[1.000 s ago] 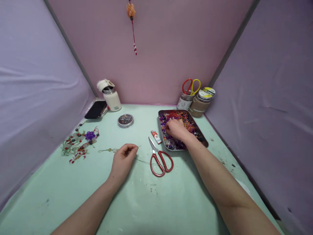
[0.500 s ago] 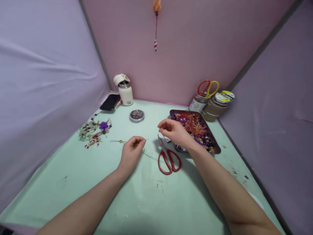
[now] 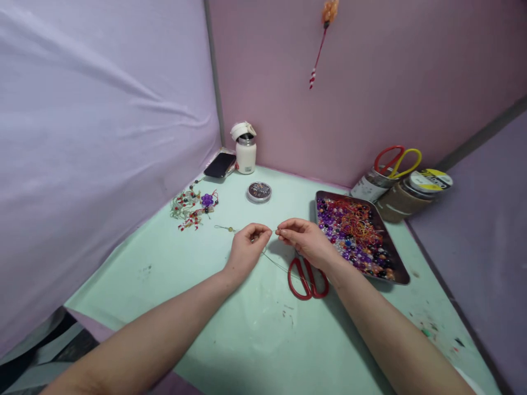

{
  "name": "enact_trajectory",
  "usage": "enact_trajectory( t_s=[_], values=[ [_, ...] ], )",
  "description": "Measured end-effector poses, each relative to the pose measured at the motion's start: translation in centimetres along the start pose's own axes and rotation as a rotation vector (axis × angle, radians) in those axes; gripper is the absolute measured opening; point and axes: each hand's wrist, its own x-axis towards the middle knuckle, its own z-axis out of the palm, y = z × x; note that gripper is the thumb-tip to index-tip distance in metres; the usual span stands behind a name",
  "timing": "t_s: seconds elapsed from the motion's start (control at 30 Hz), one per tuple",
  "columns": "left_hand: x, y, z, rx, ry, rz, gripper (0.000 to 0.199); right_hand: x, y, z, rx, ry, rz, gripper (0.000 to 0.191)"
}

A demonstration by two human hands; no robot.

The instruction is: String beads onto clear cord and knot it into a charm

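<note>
My left hand (image 3: 249,247) is closed in a pinch on a thin greenish cord (image 3: 275,263). One stretch of cord with a small yellowish bead (image 3: 230,229) lies on the table to its left; another trails right toward the scissors. My right hand (image 3: 307,241) pinches close to the left fingertips, by the cord's short end. What sits between its fingers is too small to make out. Below the right hand lie red-handled scissors (image 3: 299,278), their blades mostly hidden under it. A metal tray (image 3: 398,259) of purple, black and orange beads with tangled orange thread stands right of the hand.
Finished-looking beaded strings with a purple bead flower (image 3: 207,200) lie at the left. Behind are a phone (image 3: 220,165), a white bottle (image 3: 246,156) and a round tin (image 3: 259,191). A can with scissors (image 3: 368,188) and a brown jar (image 3: 405,200) stand back right.
My right hand has come from beside the tray to my left fingertips and now covers the scissors' blades. The camera view has turned left, so everything appears farther right.
</note>
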Motion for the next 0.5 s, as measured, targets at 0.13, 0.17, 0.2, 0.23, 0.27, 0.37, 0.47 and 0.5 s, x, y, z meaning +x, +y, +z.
enact_trajectory(
  t_s=[0.13,0.17,0.2,0.23,0.27,0.37,0.47,0.5],
  values=[
    [-0.05,0.1,-0.01,0.023,-0.003,0.011,0.016,0.0,0.04,0.16,0.013,0.002,0.008,0.025],
    [-0.06,0.11,0.0,0.024,-0.004,0.01,0.016,0.01,0.05,0.16,0.002,0.004,0.002,0.025],
    [-0.06,0.1,0.0,0.024,-0.004,0.009,0.016,0.03,0.08,0.15,-0.015,0.004,-0.005,0.024],
    [-0.06,0.09,0.0,0.022,-0.003,0.007,0.015,0.04,0.11,0.13,-0.032,0.006,-0.013,0.024],
    [-0.06,0.06,-0.01,0.022,-0.004,0.006,0.015,0.05,0.15,0.12,-0.051,0.006,-0.018,0.024],
    [-0.07,-0.03,-0.05,0.024,-0.01,0.002,0.016,0.04,0.28,0.09,-0.089,0.007,-0.028,0.024],
    [-0.05,-0.11,-0.08,0.034,-0.013,0.001,0.015,0.07,0.41,0.04,-0.1,0.006,-0.037,0.025],
    [-0.04,-0.12,-0.07,0.037,-0.012,-0.001,0.015,0.08,0.45,0.03,-0.103,0.006,-0.04,0.025]
  ],
)
